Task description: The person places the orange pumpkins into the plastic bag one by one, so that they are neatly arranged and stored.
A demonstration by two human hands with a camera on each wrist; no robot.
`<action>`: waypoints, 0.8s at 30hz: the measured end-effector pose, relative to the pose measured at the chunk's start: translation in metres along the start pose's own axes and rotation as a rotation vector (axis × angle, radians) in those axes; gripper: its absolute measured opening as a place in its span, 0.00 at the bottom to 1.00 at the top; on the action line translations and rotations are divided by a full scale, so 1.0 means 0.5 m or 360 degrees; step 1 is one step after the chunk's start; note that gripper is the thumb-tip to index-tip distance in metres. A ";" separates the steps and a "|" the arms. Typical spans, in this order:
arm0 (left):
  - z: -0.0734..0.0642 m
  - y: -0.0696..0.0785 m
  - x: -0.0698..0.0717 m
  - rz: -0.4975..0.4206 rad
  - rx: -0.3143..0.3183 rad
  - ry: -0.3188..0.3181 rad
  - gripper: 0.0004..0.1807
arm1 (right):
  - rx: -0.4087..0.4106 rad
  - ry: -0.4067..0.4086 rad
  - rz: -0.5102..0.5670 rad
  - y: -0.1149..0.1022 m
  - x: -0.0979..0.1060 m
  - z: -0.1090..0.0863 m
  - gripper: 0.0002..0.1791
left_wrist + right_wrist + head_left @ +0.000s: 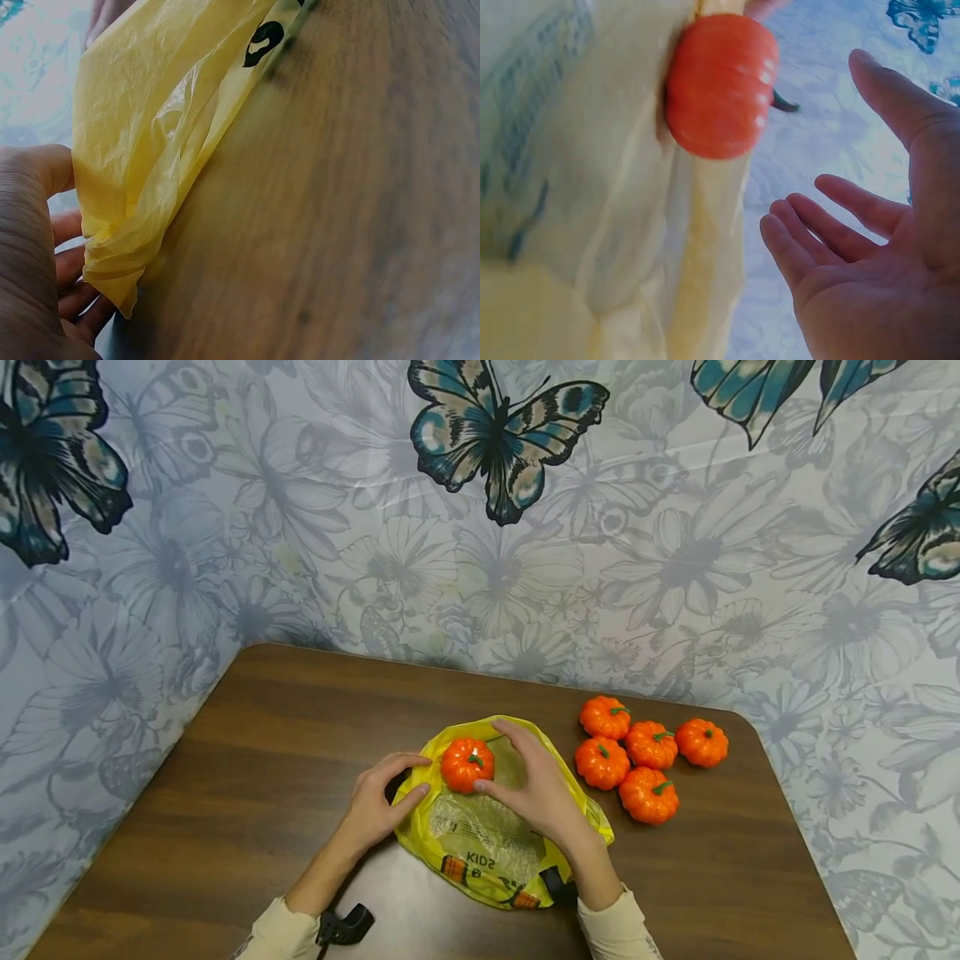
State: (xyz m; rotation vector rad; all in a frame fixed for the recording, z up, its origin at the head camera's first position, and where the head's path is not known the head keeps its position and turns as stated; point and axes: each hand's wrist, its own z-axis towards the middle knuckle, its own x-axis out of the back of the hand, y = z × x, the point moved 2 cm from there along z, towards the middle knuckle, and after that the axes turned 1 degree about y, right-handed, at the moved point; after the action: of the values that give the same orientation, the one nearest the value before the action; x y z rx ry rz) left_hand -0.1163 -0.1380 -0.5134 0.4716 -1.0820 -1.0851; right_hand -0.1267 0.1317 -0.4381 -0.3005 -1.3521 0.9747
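Observation:
A yellow plastic bag [480, 881] lies on the table in the head view, with printing on its front. One small orange pumpkin [468, 765] rests on the bag near its far end, its green stem showing. My left hand [375, 799] touches the bag's left edge, thumb and index finger spread apart. From the left wrist, the bag's folds [142, 150] partly hide those fingers. My right hand [543, 785] is over the bag's right side, its thumb tip close by the pumpkin. Seen from the right wrist, its fingers [840, 232] are spread, with nothing in them.
Several more orange pumpkins [651, 745] sit grouped on the brown wooden table [300, 718], right of the bag. A black device [347, 925] is at the left wrist. Behind the table hangs a cloth printed with flowers and butterflies [506, 439].

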 end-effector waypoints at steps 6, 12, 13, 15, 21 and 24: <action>0.000 0.001 0.003 0.0009 0.0005 -0.0014 0.19 | 0.0026 0.0107 -0.0078 0.014 0.044 -0.028 0.45; -0.001 0.000 0.005 0.0011 0.0004 -0.0006 0.19 | 0.0081 0.0199 -0.0117 0.049 0.106 -0.051 0.46; -0.001 0.000 0.004 0.0013 0.0003 -0.0004 0.18 | 0.0077 0.0220 -0.0120 0.054 0.118 -0.053 0.46; -0.002 0.000 0.003 0.0018 -0.0001 -0.0002 0.18 | 0.0061 0.0274 -0.0140 0.065 0.143 -0.060 0.47; -0.002 0.004 0.000 0.0015 0.0014 -0.0017 0.18 | -0.0024 0.0409 -0.0168 0.096 0.199 -0.097 0.48; -0.002 0.004 0.002 0.0012 0.0031 -0.0021 0.18 | -0.0027 0.0462 -0.0230 0.110 0.217 -0.117 0.48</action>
State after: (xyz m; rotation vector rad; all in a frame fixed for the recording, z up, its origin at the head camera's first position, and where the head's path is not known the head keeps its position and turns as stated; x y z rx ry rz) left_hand -0.1142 -0.1381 -0.5117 0.4764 -1.1059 -1.0734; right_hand -0.1058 0.2635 -0.4174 -0.3384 -1.1011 0.7667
